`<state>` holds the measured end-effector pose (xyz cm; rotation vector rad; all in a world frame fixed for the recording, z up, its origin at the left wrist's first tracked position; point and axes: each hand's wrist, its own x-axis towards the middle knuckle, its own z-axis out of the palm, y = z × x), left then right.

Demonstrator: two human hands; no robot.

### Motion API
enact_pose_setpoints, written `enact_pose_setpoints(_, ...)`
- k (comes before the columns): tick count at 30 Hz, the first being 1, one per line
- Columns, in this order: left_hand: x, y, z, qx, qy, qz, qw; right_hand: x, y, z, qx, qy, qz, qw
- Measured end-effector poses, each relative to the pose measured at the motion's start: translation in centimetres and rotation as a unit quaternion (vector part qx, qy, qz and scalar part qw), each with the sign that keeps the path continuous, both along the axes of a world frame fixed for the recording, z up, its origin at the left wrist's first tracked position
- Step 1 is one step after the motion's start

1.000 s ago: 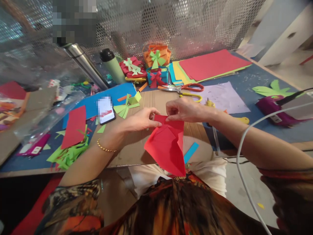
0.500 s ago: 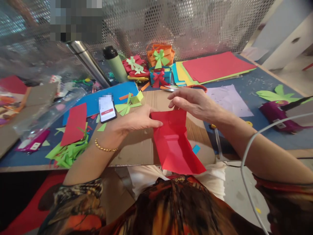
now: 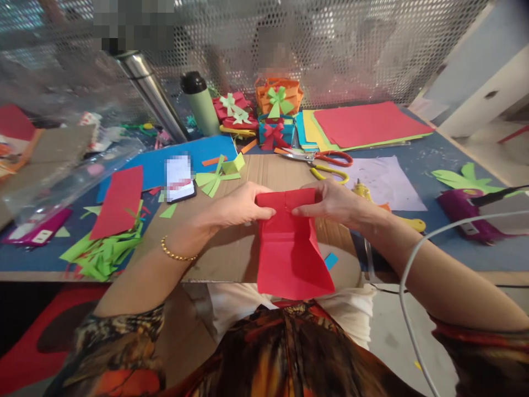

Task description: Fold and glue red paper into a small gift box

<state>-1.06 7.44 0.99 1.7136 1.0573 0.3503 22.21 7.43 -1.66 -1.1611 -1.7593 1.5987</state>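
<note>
A folded red paper box (image 3: 289, 259) hangs over the near edge of the cardboard sheet (image 3: 215, 248), its lower flap spread towards me. My left hand (image 3: 248, 207) pinches its upper left corner, thumb on the inner face and fingers behind. At the upper right corner my right hand (image 3: 330, 204) grips the same way, thumb pressed near the seam in the middle. Just beyond the right hand lie scissors (image 3: 322, 160) with red and yellow handles. A yellow-tipped glue gun (image 3: 363, 191) is partly hidden behind my right forearm. A small blue paper piece (image 3: 330, 260) rests beside the box.
Finished paper baskets (image 3: 279, 99) with bows stand at the back, near stacked coloured sheets (image 3: 372, 124). A phone (image 3: 179, 179), green paper strips (image 3: 103, 251) and a red sheet (image 3: 118, 204) lie left. A white cable (image 3: 407, 298) crosses my right arm.
My right hand has come down from above the paper and taken hold of its right corner. The red paper has straightened towards me. The left hand keeps its grip.
</note>
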Motion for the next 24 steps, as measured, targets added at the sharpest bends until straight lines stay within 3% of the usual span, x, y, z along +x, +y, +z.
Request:
enact_pose_setpoints(8,0.3,-0.8,0.0,-0.013,-0.007,-0.014,1.0,-0.1,-0.3,0.0,-0.034,0.015,-0.026,0.999)
enact_pose_setpoints(17,1.0,-1.5,0.2,-0.033,-0.024,-0.005,0.999,0.0,-0.5,-0.2,0.007,-0.026,-0.018,0.999)
enact_pose_setpoints(24,0.7,-0.9,-0.5,-0.151,-0.061,0.031,0.986,0.1,-0.8,0.0,0.043,-0.038,-0.02,0.998)
